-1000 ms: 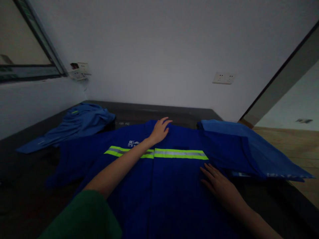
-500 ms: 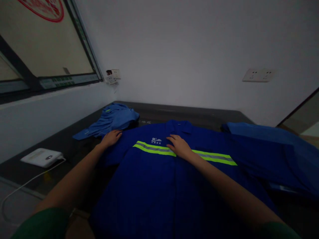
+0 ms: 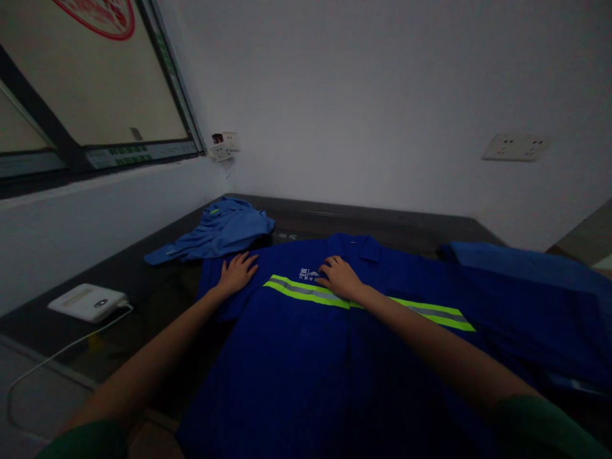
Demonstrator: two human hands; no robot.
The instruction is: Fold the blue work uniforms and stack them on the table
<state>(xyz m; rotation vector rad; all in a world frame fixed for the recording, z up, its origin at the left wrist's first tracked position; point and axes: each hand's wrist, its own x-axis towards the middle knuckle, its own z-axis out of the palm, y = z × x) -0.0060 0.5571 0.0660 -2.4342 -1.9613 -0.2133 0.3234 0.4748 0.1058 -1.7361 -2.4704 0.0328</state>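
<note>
While resting left hand [image 3: 235,275] and right hand [image 3: 343,278] on blue jacket [image 3: 282,357], has fingers [image 3: 331,270] loosely spread, with collar [image 3: 367,249] near the right ones.

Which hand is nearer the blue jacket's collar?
Right. The right hand is on the blue jacket, just below its collar in the picture; the left hand is farther off, on the sleeve at left.

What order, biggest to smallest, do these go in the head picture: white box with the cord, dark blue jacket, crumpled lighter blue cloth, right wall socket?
1. Dark blue jacket
2. Crumpled lighter blue cloth
3. White box and right wall socket: too alike to rank, and the box looks nearer the camera.
</note>
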